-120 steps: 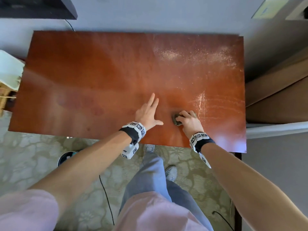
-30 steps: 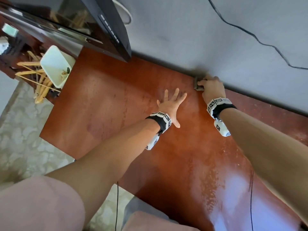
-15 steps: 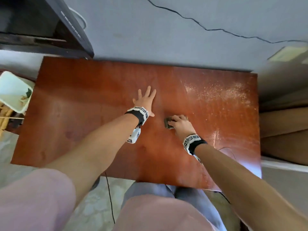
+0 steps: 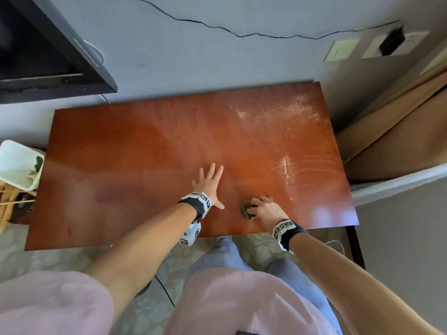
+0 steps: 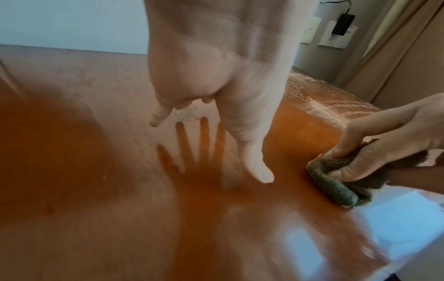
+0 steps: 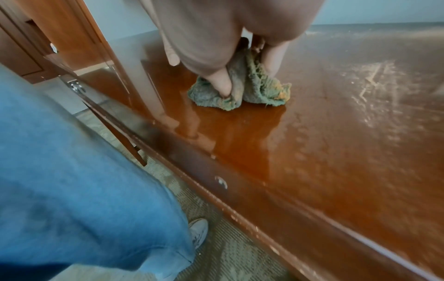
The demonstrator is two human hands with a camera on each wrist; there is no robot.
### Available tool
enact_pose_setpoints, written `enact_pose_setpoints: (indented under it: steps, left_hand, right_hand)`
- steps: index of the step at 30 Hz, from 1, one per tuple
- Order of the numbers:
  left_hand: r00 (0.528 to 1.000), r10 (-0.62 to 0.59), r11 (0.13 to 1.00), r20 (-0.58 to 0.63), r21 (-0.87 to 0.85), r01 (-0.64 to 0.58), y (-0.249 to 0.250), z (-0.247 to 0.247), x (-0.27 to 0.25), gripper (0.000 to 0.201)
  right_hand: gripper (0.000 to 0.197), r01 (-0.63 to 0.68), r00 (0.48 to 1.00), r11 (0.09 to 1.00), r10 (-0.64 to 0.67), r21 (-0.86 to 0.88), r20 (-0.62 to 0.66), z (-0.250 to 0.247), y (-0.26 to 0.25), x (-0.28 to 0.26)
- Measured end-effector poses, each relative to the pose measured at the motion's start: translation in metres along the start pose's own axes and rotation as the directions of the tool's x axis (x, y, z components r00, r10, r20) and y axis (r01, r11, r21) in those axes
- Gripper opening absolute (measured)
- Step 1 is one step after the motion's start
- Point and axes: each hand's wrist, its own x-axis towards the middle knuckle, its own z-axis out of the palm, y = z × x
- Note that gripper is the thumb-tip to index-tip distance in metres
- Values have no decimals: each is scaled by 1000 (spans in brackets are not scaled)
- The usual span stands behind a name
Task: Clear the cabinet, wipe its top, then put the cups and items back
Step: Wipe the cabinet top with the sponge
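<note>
The cabinet's reddish-brown wooden top (image 4: 145, 153) (image 5: 84, 190) (image 6: 336, 152) is bare, with white dust streaks at its right side and back right corner. My right hand (image 4: 262, 209) (image 5: 384, 136) (image 6: 228, 47) grips a bunched grey-green cloth (image 4: 247, 210) (image 5: 336, 190) (image 6: 240, 91) and presses it on the top near the front edge, right of centre. My left hand (image 4: 209, 183) (image 5: 216, 76) lies flat on the wood with fingers spread, just left of the cloth. No cups or other items show on the top.
A dark TV screen (image 4: 36, 52) hangs on the wall at the back left. A white bin (image 4: 19, 163) with scraps stands off the cabinet's left end. A black cable (image 4: 242, 33) runs along the wall to a socket (image 4: 391, 42). Brown curtains (image 4: 399, 131) are at the right.
The right hand has drawn the cloth from the back edge by the wall down to the front right of centre. The left hand stays flat on the wood.
</note>
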Motion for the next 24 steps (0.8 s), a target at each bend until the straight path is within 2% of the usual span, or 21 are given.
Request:
enact_pose_setpoints:
  steps: [8, 11, 15, 24]
  left_hand:
    - [999, -37, 999, -8, -8, 37, 67, 54, -39, 151]
    - [999, -31, 999, -22, -13, 31, 97, 61, -36, 150]
    - [998, -50, 999, -34, 3, 50, 126, 58, -20, 153]
    - [997, -69, 997, -16, 22, 70, 136, 58, 7, 152]
  right_hand:
    - [51, -18, 999, 999, 18, -27, 27, 18, 32, -66]
    - [57, -42, 999, 999, 43, -9, 15, 28, 58, -98]
    - [54, -68, 998, 997, 68, 29, 9, 33, 92, -128]
    - [55, -95, 995, 992, 98, 80, -29, 23, 123, -111]
